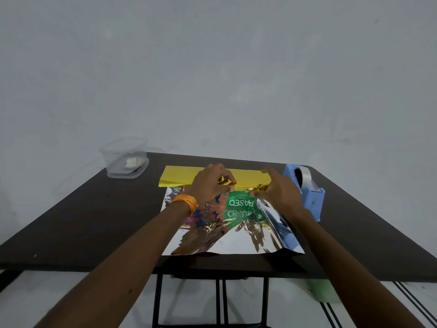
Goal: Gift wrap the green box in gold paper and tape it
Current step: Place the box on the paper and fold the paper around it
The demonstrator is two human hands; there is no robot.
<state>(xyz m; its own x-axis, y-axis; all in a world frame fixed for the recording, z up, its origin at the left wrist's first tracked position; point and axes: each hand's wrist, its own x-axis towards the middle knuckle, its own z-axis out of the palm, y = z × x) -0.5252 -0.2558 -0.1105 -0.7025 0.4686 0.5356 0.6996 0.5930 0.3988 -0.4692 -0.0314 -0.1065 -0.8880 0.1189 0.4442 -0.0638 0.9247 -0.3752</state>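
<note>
- On the worktop (pixel 94 221), head view: the green box (pixel 241 203) sits mid-sheet on the silver underside of the gold paper (pixel 179 176); left hand (pixel 210 183) and right hand (pixel 277 190) pinch the far fold over it; slick foil could slip askew or crease.
- At the far-left corner, a clear tub (pixel 125 159) holds one small white item, too blurred to name.

Two bare forearms reach in from the lower edge of view, uncovered all the way to the left hand (pixel 210 183) and the right hand (pixel 277 191). Round the left wrist sits a stack of thin orange bangles (pixel 185 203), bunched close together, with a ribbed, thread-wound look.
</note>
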